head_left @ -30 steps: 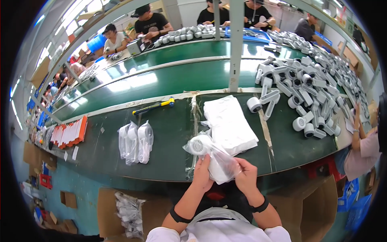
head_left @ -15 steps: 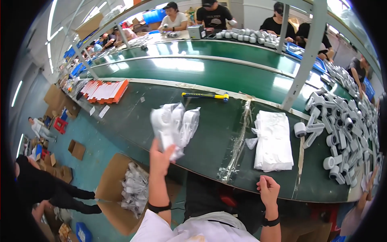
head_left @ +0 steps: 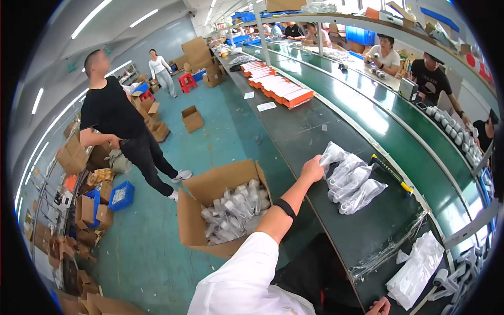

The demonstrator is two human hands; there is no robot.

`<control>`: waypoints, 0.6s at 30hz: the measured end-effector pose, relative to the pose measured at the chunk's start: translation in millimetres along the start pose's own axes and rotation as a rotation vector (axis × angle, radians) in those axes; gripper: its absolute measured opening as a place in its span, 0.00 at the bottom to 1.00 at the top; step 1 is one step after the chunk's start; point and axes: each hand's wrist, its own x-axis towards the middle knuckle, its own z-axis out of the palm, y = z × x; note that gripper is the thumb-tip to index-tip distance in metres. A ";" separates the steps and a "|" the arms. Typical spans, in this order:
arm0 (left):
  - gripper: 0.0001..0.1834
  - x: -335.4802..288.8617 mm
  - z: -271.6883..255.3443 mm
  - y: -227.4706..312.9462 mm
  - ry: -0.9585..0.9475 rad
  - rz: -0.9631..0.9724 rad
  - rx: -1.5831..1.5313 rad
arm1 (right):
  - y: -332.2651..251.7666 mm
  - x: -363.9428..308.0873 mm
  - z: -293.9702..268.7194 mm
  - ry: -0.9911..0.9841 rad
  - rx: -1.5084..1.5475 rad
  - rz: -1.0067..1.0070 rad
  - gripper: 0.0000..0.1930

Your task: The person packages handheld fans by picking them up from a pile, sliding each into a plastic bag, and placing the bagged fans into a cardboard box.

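My left hand reaches out over the near edge of the dark green bench, its fingers closed on the end of a clear plastic bag with a white part inside. Beside it lies a row of similar bagged white parts, overlapping one another. My right hand shows only in part at the lower edge, by the bench edge; its fingers are curled, with nothing seen in them. Close to it is a stack of white plastic bags on the bench.
An open cardboard box full of bagged parts stands on the floor left of the bench. A yellow-and-black hammer lies beyond the bagged row. Orange-and-white cartons lie farther along. Loose grey-white parts pile up at right. A person stands at left.
The view has swung left, bringing the floor box and standing person further in. My left hand has lowered its bagged part alongside the others. My right hand has slipped mostly out of view.
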 end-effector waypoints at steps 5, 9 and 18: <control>0.26 3.6 -1.6 11.0 -0.025 0.086 0.072 | -2.2 3.0 5.2 0.039 -0.030 -0.063 0.13; 0.28 -17.9 -14.3 43.5 0.140 0.047 0.247 | 5.5 7.8 4.9 0.051 -0.041 -0.068 0.13; 0.22 -143.0 9.2 110.1 0.091 0.737 -0.223 | 3.5 1.8 5.5 0.067 -0.088 -0.209 0.13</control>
